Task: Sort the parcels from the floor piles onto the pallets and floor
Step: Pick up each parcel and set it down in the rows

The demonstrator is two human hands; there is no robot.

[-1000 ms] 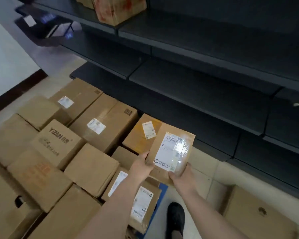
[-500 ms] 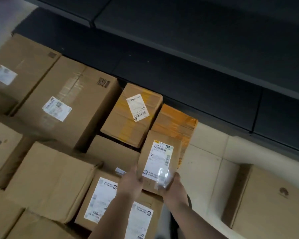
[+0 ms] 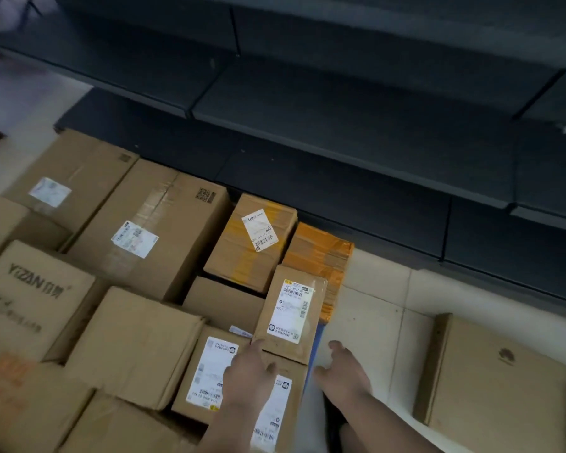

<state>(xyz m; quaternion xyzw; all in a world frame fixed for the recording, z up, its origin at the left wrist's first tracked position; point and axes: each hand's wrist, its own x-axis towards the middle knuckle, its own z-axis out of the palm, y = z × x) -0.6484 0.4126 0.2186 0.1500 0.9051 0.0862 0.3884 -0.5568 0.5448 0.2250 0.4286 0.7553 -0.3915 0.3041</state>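
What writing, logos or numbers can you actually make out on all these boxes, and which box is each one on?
"YIZAN", seen upside down: large brown box on the left.
Petal-shaped logo, no readable words: flat box on the right.
QR code, printed: big taped box.
Shipping label with barcode: small parcel by the left hand; print too blurred to read.
Labels on the orange-taped box and the other cartons: too blurred to read.

Small labelled parcel (image 3: 290, 313): held up in both hands a second ago, now set down label-up among the stacked boxes, against the orange-taped box (image 3: 319, 256). Left hand (image 3: 247, 374): released, fingertips at the parcel's near left corner. Right hand (image 3: 342, 371): released, open, just right of the parcel's near end.
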